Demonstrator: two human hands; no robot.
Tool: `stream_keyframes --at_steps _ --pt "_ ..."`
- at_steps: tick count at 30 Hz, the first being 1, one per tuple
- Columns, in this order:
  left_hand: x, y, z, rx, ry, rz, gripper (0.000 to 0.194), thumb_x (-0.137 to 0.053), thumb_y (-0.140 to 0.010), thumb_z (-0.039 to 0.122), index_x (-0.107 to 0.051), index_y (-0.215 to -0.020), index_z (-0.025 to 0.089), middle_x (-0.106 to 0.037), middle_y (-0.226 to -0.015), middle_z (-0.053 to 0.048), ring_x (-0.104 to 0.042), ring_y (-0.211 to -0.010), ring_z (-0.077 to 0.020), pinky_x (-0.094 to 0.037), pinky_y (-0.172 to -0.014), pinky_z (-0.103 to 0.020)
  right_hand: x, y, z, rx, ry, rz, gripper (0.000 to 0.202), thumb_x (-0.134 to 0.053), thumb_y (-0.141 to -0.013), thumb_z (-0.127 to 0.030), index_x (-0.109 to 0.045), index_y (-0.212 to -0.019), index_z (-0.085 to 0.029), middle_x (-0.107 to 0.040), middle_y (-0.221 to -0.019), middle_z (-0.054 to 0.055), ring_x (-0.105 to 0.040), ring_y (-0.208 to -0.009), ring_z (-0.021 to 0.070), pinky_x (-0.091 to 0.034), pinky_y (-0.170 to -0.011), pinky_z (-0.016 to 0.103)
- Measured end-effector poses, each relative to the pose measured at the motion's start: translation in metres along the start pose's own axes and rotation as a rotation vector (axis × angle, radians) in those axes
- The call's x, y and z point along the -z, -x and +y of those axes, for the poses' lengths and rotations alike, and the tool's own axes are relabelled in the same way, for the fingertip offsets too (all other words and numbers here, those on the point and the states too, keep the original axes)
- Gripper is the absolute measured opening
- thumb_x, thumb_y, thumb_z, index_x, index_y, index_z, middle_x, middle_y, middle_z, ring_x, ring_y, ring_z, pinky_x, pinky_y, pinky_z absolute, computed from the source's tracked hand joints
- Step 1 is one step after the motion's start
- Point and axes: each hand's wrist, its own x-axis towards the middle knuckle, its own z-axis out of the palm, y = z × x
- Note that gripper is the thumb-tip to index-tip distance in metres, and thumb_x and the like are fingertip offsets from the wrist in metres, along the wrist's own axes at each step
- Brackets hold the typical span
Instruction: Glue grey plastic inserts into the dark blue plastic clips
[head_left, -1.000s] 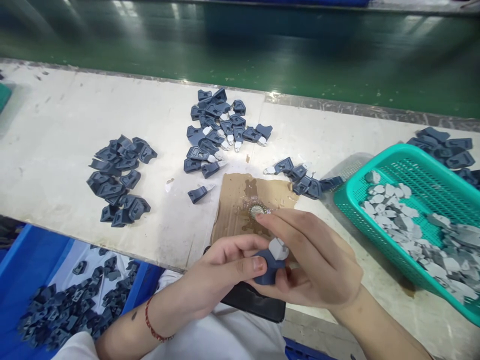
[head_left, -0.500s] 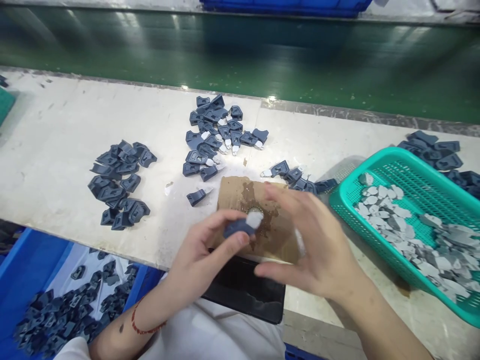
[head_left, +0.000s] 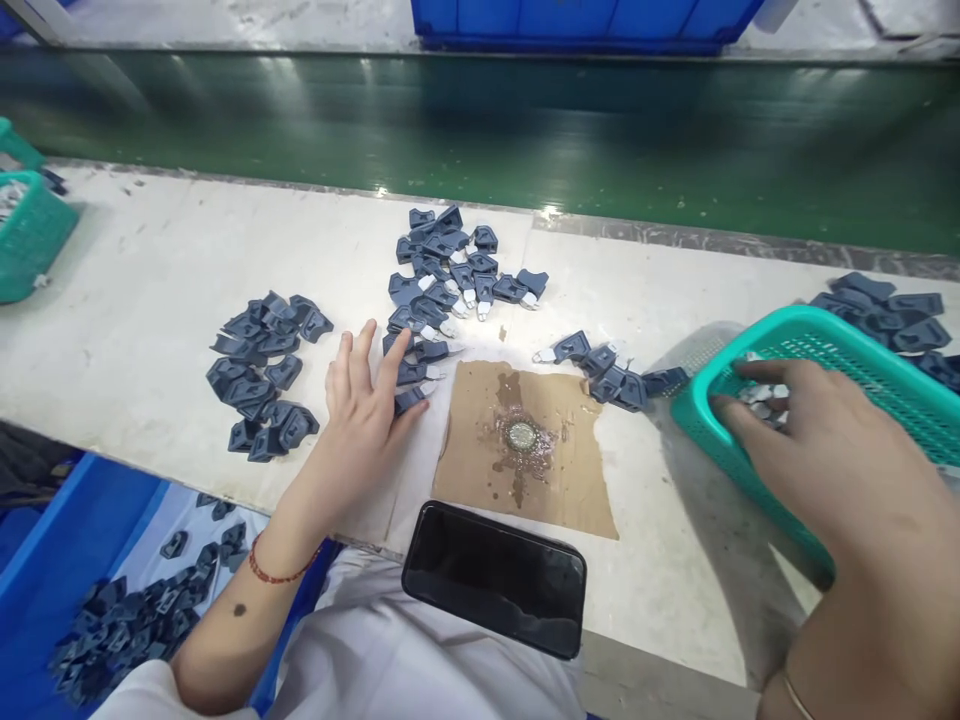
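Observation:
My left hand [head_left: 361,415] rests palm down with fingers spread, its fingertips beside a dark grey-blue plastic part [head_left: 409,400] at the near edge of a pile [head_left: 442,262]. Several parts in that pile carry small white tips. Over the near rim of a green mesh basket [head_left: 739,470] reaches my right hand [head_left: 817,450], thumb and index finger apart around small white pieces [head_left: 766,400]; its other fingers are hidden. Between the hands lies a brown cardboard piece [head_left: 465,460] with a wet stain and a round metallic disc [head_left: 521,435] at its middle.
A black phone [head_left: 495,580] lies at the table's near edge. More dark parts form piles at left [head_left: 255,375], right of the cardboard [head_left: 619,375] and far right [head_left: 877,310]. A blue bin [head_left: 97,520] stands lower left, and another green basket [head_left: 34,235] far left.
My left hand has moved left to the pile and let go of the dark part with a white tip. My right hand has gone from above the cardboard into the green basket.

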Motion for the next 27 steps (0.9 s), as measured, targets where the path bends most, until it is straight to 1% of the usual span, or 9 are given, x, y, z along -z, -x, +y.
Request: stream_keyframes --at_steps 3,7,11,16,18,20,23,25,27 --pt "0.000 -0.008 -0.007 0.028 -0.088 -0.003 0.072 -0.038 -0.108 0.052 -0.017 -0.169 0.019 -0.009 -0.176 -0.025 -0.001 -0.163 -0.0479 -0.016 -0.124 -0.075 -0.003 -0.006 0.007 0.020 0.041 -0.071 0.065 -0.042 -0.084 -0.059 -0.067 -0.131 -0.023 -0.063 -0.136 0.017 -0.067 -0.091 0.0383 -0.051 -0.074 0.049" --pt "0.009 -0.023 -0.015 0.050 -0.182 -0.024 0.088 -0.055 -0.100 0.060 -0.020 -0.168 0.016 -0.015 -0.174 -0.028 -0.006 -0.161 -0.0529 -0.015 -0.123 -0.076 0.000 -0.012 0.007 -0.031 0.038 -0.131 0.054 -0.047 -0.079 -0.053 -0.075 -0.116 -0.025 -0.071 -0.116 0.015 -0.067 -0.091 0.0379 -0.049 -0.070 0.045" --pt "0.033 -0.031 -0.030 0.056 -0.209 -0.095 0.101 -0.072 -0.091 0.058 -0.019 -0.169 0.021 -0.009 -0.176 -0.025 -0.002 -0.161 -0.0543 -0.014 -0.123 -0.077 0.002 -0.013 0.005 -0.039 0.008 -0.123 0.038 -0.055 -0.080 -0.040 -0.078 -0.105 -0.024 -0.073 -0.105 0.015 -0.065 -0.080 0.0321 -0.046 -0.063 0.041" --pt "0.067 -0.036 -0.057 0.142 -0.255 -0.035 0.094 -0.067 -0.094 0.059 -0.023 -0.167 0.018 -0.007 -0.175 -0.028 -0.001 -0.158 -0.0601 -0.012 -0.118 -0.081 0.000 -0.012 0.005 0.011 -0.011 -0.059 0.027 -0.058 -0.084 -0.030 -0.080 -0.099 -0.023 -0.073 -0.109 0.014 -0.064 -0.077 0.0269 -0.044 -0.064 0.039" --pt "0.073 -0.041 -0.068 0.158 -0.268 -0.036 0.091 -0.065 -0.096 0.057 -0.025 -0.166 0.018 -0.013 -0.174 -0.027 -0.008 -0.159 -0.0571 -0.014 -0.119 -0.079 0.001 -0.013 0.003 -0.010 -0.031 -0.060 0.023 -0.061 -0.083 -0.026 -0.080 -0.095 -0.024 -0.074 -0.105 0.014 -0.063 -0.075 0.0259 -0.044 -0.065 0.039" --pt "0.075 -0.046 -0.077 0.144 -0.255 -0.080 0.078 -0.057 -0.101 0.054 -0.030 -0.164 0.019 -0.026 -0.171 -0.024 -0.021 -0.158 -0.0512 -0.018 -0.120 -0.075 0.004 -0.014 0.000 -0.059 -0.073 -0.069 0.018 -0.066 -0.080 -0.023 -0.080 -0.092 -0.025 -0.075 -0.094 0.012 -0.061 -0.070 0.0254 -0.044 -0.064 0.039" --pt "0.074 -0.050 -0.086 0.108 -0.240 -0.104 0.055 -0.042 -0.106 0.047 -0.051 -0.150 0.016 -0.050 -0.158 -0.019 -0.039 -0.148 -0.0452 -0.028 -0.121 -0.066 0.009 -0.014 -0.005 -0.157 -0.148 -0.042 0.018 -0.071 -0.078 -0.022 -0.080 -0.094 -0.026 -0.074 -0.078 0.009 -0.060 -0.064 0.0256 -0.044 -0.063 0.039" --pt "0.074 -0.050 -0.087 0.079 -0.243 -0.090 0.048 -0.040 -0.106 0.043 -0.060 -0.139 0.013 -0.060 -0.147 -0.017 -0.047 -0.139 -0.0402 -0.032 -0.120 -0.057 0.010 -0.013 -0.005 -0.191 -0.184 0.032 0.018 -0.072 -0.080 -0.024 -0.080 -0.096 -0.026 -0.073 -0.074 0.009 -0.060 -0.063 0.0266 -0.044 -0.063 0.041" --pt "0.074 -0.046 -0.088 0.045 -0.237 -0.073 0.044 -0.042 -0.105 0.039 -0.062 -0.133 0.012 -0.065 -0.139 -0.017 -0.055 -0.130 -0.0345 -0.035 -0.119 -0.049 0.007 -0.011 -0.004 -0.176 -0.251 0.169 0.018 -0.072 -0.082 -0.025 -0.081 -0.097 -0.025 -0.074 -0.074 0.009 -0.066 -0.068 0.0291 -0.048 -0.067 0.043"
